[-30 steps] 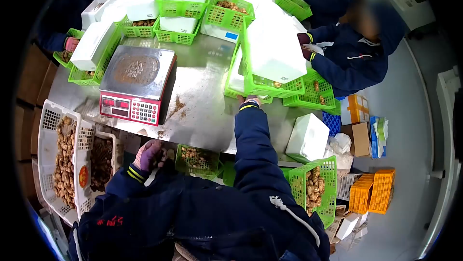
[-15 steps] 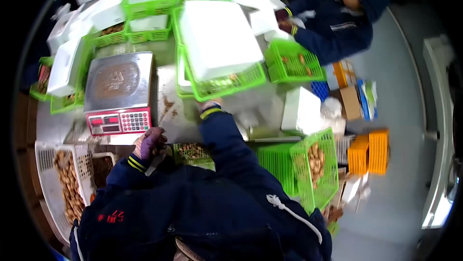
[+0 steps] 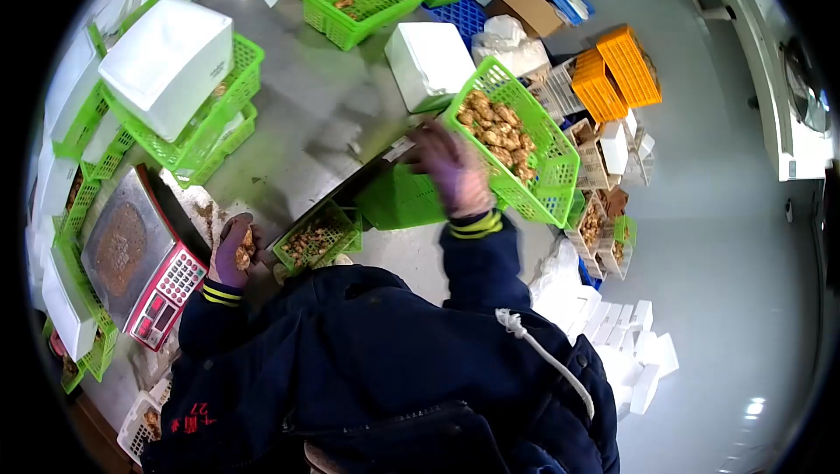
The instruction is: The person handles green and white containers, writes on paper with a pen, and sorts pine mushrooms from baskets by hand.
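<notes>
My left hand (image 3: 231, 253), in a purple glove, is closed around a brown knobbly piece (image 3: 246, 249) that looks like a root or mushroom. It is just right of the red-framed scale (image 3: 166, 294), near the table edge. Blurred by motion, my gloved right hand (image 3: 452, 172) has its fingers apart and appears to hold nothing. Beside it stands a tilted green basket (image 3: 553, 163), with several brown knobbly pieces (image 3: 497, 131) inside. Whether the hand touches the basket's near side I cannot tell.
A white foam box (image 3: 166, 63) sits on stacked green baskets at the left. Another white box (image 3: 429, 63) stands at the table's right edge. A small green crate (image 3: 315, 242) with small brown bits is below the edge. Orange crates (image 3: 628, 74) are beyond. A co-worker's sleeve shows at the top.
The view has turned to the right. My right hand has left the green basket under the white foam box and moved over to the tilted basket. My left hand stays closed near the scale.
</notes>
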`<act>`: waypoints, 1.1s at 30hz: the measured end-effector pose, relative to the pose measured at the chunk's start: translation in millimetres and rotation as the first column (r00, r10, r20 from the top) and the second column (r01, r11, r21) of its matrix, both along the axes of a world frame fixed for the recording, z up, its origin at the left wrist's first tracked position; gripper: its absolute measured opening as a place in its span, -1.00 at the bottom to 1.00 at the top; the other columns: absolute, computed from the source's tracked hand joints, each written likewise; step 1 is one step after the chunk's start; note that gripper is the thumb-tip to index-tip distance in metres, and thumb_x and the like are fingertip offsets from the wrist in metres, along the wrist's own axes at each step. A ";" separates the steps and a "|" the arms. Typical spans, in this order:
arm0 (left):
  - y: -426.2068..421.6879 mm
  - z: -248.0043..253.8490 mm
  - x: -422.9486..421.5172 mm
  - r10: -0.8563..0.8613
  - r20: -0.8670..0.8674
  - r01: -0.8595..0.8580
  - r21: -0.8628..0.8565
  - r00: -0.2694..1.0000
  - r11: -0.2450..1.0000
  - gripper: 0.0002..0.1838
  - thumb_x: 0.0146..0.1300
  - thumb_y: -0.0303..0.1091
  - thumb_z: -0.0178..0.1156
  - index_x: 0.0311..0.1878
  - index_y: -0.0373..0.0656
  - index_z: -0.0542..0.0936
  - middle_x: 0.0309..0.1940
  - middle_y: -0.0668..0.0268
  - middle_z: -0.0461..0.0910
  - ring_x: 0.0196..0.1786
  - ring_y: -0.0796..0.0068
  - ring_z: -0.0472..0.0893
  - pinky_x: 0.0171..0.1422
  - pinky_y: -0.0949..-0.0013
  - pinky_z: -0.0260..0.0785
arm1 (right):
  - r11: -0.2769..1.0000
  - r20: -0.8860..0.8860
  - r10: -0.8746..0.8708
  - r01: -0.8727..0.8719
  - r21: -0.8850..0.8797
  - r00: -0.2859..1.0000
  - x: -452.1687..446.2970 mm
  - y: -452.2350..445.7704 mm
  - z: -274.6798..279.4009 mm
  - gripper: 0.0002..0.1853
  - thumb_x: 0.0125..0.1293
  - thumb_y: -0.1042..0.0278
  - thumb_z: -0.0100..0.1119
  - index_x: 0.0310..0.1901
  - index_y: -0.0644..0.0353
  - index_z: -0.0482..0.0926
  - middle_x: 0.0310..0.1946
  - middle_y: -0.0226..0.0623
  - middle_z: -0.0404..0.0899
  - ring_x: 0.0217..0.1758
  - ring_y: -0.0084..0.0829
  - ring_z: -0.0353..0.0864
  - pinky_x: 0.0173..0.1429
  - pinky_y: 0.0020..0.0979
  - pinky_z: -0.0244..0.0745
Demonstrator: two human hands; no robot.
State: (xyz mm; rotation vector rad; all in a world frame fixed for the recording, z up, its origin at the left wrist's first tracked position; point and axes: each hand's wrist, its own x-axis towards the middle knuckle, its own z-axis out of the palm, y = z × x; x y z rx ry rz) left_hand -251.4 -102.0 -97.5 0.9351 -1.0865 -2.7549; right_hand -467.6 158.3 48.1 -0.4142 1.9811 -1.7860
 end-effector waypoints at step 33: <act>67.5 -18.4 1.5 0.375 -0.021 -0.376 -0.040 0.927 0.926 -0.68 0.23 -0.11 0.06 -0.03 -0.03 0.39 -0.37 0.36 0.46 -0.39 0.50 0.49 -0.43 0.51 0.31 | 0.285 0.131 0.712 -0.454 0.844 0.690 -227.5 -37.8 -176.8 -0.50 -0.08 0.10 0.24 -0.10 0.22 0.54 -0.23 -0.09 0.60 -0.23 -0.22 0.58 -0.10 -0.31 0.46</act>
